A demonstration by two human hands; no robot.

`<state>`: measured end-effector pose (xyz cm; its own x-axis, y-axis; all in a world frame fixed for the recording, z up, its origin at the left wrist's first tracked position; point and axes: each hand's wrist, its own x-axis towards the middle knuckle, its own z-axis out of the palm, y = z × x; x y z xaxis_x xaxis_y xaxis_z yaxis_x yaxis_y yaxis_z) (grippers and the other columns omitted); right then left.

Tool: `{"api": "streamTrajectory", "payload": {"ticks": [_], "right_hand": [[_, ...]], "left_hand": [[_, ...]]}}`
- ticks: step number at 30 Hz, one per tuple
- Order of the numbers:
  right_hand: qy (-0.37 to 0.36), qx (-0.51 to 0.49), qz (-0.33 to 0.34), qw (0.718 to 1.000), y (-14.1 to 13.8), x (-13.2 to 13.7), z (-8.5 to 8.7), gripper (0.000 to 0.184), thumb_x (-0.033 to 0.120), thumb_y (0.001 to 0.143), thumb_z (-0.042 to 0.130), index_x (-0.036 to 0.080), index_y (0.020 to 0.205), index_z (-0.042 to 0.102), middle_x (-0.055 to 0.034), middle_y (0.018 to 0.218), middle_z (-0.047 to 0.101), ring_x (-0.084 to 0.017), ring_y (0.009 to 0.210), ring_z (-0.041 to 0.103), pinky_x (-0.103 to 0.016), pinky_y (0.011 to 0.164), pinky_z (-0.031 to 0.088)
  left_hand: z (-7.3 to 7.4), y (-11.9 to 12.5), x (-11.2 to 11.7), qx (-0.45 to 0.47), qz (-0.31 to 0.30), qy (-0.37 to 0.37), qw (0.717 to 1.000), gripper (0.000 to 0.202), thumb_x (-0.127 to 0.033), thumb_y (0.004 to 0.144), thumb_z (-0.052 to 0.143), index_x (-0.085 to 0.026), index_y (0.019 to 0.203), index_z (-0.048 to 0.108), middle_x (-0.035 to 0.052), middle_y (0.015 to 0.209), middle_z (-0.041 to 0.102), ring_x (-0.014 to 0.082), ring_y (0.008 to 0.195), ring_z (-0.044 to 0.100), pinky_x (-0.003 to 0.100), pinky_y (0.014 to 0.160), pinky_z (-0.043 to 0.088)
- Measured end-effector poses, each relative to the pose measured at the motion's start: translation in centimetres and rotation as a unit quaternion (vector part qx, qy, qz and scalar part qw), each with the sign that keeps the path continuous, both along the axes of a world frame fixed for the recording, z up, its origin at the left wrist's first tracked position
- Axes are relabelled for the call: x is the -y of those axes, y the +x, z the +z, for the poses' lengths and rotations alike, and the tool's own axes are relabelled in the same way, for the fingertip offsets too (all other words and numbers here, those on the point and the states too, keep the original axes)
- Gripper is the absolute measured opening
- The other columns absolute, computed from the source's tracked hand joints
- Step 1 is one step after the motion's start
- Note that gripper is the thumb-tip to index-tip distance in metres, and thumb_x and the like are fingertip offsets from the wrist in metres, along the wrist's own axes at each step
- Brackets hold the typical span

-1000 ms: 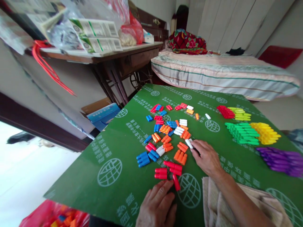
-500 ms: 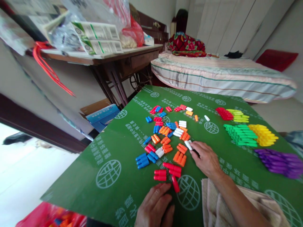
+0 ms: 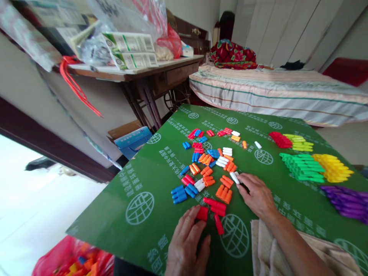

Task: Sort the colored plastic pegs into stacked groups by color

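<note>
bed [image 3: 276, 86] – floral bundle [image 3: 233, 54] on it | wooden table [image 3: 176, 76] – cartons [image 3: 136, 43] on top | blue box [image 3: 132, 141]

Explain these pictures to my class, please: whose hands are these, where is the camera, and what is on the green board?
There is no machine here: these are one person's own bare hands. The camera is worn on that person's head and looks forward and down.

On the green board, small red, blue, orange and white pieces lie scattered in the middle. Toward the right are stacks sorted by colour: red, yellow-green, green, yellow and purple.

The right hand pinches a white piece. The left hand reaches a red piece, partly covering it; whether it holds it is unclear. A beige cloth lies below the right forearm.
</note>
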<state>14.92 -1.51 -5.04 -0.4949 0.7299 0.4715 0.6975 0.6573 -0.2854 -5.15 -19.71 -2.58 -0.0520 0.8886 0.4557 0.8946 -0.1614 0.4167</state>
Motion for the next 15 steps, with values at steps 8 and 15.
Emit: {"api": "streamTrajectory", "payload": {"ticks": [8, 15], "right_hand": [[-0.004, -0.006, 0.005, 1.0, 0.1, 0.0, -0.1, 0.027, 0.022, 0.087, 0.048, 0.019, 0.11, 0.062, -0.0072, 0.108, 0.066, -0.021, 0.098, 0.058, -0.036, 0.086, 0.046], [-0.021, -0.001, -0.008, 1.0, -0.7, -0.2, 0.9, 0.025, 0.019, 0.087, 0.047, 0.02, 0.106, 0.063, -0.0072, 0.107, 0.065, -0.021, 0.097, 0.057, -0.035, 0.085, 0.046]], "left_hand": [[0.3, 0.2, 0.2, 0.007, -0.021, -0.013, 1.0, 0.021, -0.017, 0.082, 0.054, -0.018, 0.103, 0.059, 0.0107, 0.127, 0.058, 0.022, 0.122, 0.051, 0.036, 0.098, 0.05], [-1.6, -1.6, -1.2, -0.111, -0.098, 0.122, 0.981, 0.025, -0.024, 0.08, 0.058, -0.017, 0.104, 0.061, 0.0115, 0.117, 0.065, 0.0207, 0.111, 0.06, 0.027, 0.088, 0.055]]}}
